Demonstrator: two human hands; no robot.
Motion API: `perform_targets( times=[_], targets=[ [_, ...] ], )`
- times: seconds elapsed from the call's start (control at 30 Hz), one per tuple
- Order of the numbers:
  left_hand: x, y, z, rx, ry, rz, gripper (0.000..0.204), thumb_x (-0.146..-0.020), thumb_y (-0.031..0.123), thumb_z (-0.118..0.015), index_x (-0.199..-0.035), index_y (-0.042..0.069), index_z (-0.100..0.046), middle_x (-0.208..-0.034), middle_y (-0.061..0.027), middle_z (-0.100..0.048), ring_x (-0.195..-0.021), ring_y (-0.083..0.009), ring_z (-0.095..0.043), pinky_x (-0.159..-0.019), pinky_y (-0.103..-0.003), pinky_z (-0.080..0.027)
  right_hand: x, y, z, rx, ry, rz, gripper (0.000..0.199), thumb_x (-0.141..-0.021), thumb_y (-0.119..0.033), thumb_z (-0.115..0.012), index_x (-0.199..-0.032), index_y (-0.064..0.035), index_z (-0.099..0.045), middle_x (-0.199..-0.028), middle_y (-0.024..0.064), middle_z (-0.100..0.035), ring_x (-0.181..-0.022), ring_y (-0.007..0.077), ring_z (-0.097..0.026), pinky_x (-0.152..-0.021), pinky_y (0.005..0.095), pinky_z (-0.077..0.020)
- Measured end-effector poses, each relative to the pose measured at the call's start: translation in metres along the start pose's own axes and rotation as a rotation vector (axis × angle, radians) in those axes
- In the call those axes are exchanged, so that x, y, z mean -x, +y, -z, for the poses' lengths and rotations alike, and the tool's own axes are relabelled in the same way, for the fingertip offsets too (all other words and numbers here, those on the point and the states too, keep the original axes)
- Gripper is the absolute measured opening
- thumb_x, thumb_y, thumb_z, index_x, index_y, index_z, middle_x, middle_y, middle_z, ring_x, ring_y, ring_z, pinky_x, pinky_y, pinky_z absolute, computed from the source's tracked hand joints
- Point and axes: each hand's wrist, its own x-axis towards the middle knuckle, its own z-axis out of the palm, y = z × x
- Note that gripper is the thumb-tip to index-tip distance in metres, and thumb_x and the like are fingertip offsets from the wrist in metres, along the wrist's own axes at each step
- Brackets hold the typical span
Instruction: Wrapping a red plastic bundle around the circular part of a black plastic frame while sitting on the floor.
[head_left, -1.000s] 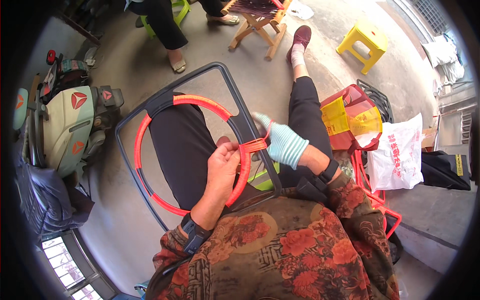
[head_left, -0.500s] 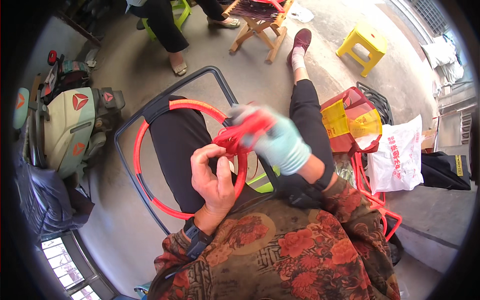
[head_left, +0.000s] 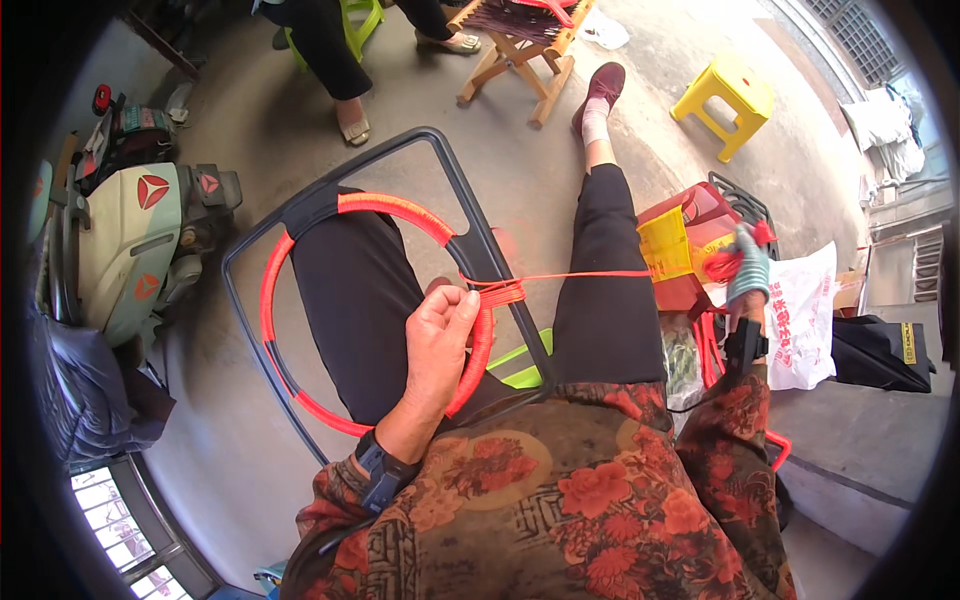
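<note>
A black metal frame point(head_left: 457, 188) with a round ring point(head_left: 267, 310) rests across my lap. Red cord covers most of the ring, with black parts showing between. My left hand point(head_left: 437, 345), bare, pinches several red cord loops point(head_left: 500, 293) where the ring meets the frame's right bar. From there a single taut strand of red cord point(head_left: 590, 273) runs to the right. My right hand point(head_left: 750, 272), in a grey-blue work glove, is closed on a bundle of red cord point(head_left: 722, 266), far out beside the dark red bag.
A dark red and yellow bag point(head_left: 668, 245) and a white plastic bag point(head_left: 803, 330) stand at my right. Ahead are a yellow stool point(head_left: 727, 95), a wooden folding stool point(head_left: 515, 70) and another person's legs point(head_left: 325, 50). A scooter point(head_left: 130, 240) is at the left.
My right hand has swung from beside the ring far out to the right, drawing the cord taut. My left hand has shifted slightly and now pinches the loops against the frame.
</note>
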Motion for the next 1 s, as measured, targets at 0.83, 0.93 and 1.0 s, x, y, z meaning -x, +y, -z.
perform_targets(
  times=[0.83, 0.93, 1.0],
  targets=[
    [0.002, 0.011, -0.010, 0.163, 0.029, -0.012, 0.016, -0.099, 0.019, -0.044, -0.103, 0.004, -0.048, -0.087, -0.0131, -0.066, -0.068, -0.0199, -0.067, -0.061, -0.029, -0.057, 0.167, -0.002, -0.165, 0.294, -1.277, -0.621, 0.051, -0.095, -0.049, -0.044, -0.113, -0.0044, -0.060, -0.067, 0.0020, -0.058, -0.057, 0.0115, -0.058, -0.054, 0.0241, -0.0484],
    [0.003, 0.012, -0.009, 0.218, 0.045, -0.005, 0.016, -0.099, 0.020, -0.044, -0.102, 0.005, -0.048, -0.086, -0.0122, -0.065, -0.067, -0.0200, -0.067, -0.060, -0.029, -0.057, 0.160, 0.004, -0.152, 0.259, -1.324, -0.603, 0.039, -0.091, -0.041, -0.056, -0.085, -0.0020, -0.059, -0.074, 0.0056, -0.062, -0.061, 0.0138, -0.060, -0.057, 0.0249, -0.0477],
    [0.001, 0.012, -0.006, 0.221, 0.024, -0.006, 0.016, -0.099, 0.020, -0.045, -0.101, 0.005, -0.048, -0.086, -0.0123, -0.066, -0.067, -0.0200, -0.067, -0.059, -0.029, -0.057, 0.145, 0.005, -0.138, -0.065, -1.042, -0.627, 0.032, -0.089, -0.035, -0.058, -0.085, -0.0038, -0.058, -0.078, 0.0086, -0.062, -0.066, 0.0166, -0.062, -0.057, 0.0261, -0.0477]
  ],
)
